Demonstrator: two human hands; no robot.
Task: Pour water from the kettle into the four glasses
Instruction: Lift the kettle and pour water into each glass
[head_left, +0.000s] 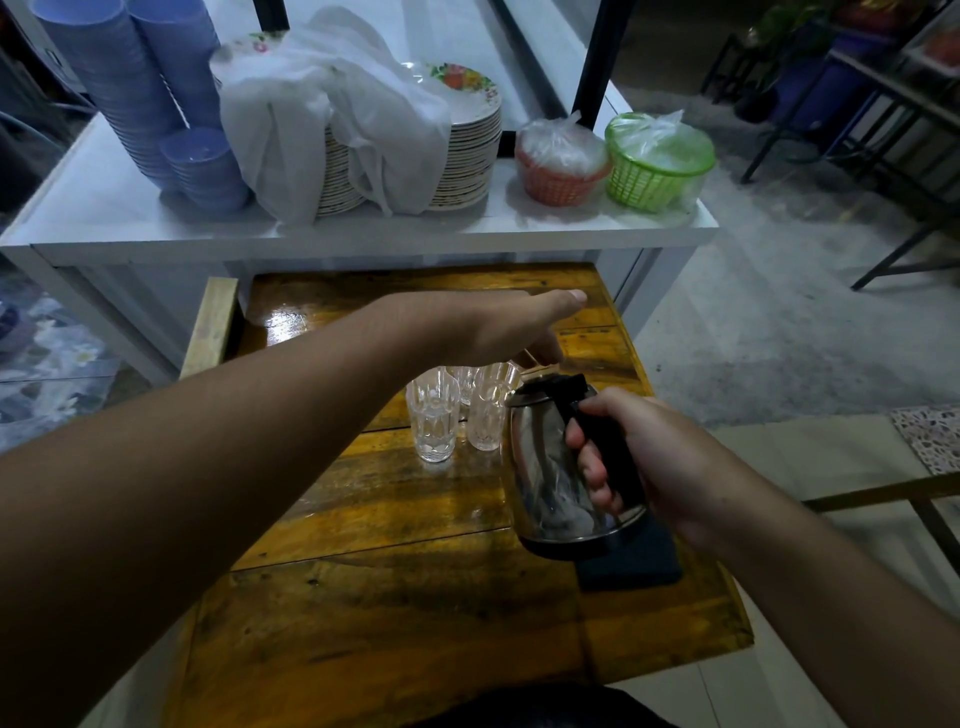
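Wooden tabletop (415, 597) fills the lower centre of the frame, glossy planks, bare in front so there's room to work near the body. Behind it, upper half of the frame, a white counter (130, 208) carries stock that's not part of this job: blue cup stacks (135, 78) upper left, a plate stack (467, 150) w/ cloth (332, 114) draped over it, prob. to keep dust off, then an orange basket (558, 169) and a green basket (655, 166), both w/ plastic bags in them.

Kettle (556, 467), steel w/ black lid and handle, sits right of centre, tipped w/ its top leaning toward the glasses. Right hand (654, 462) is wrapped tight round the black handle, fingers closed. Looks lifted off the dark base (631, 569) just under/behind it, though contact can't be ruled out. The tilt suggests a pour is being set up; no stream visible.

Left hand (498, 325) reaches across the centre of the frame, above the glasses. Thumb is out, fingers curl down toward the far glass rims; whether they grip one I can't tell, the rims are hidden under the palm. Likely steadying or shifting a glass so the spout finds it.

Glasses (434, 415): clear cut-pattern tumblers clustered just left of the kettle's top, close together so one pour pass covers them. Three clear to see, a 4th only partly. Water level not readable.
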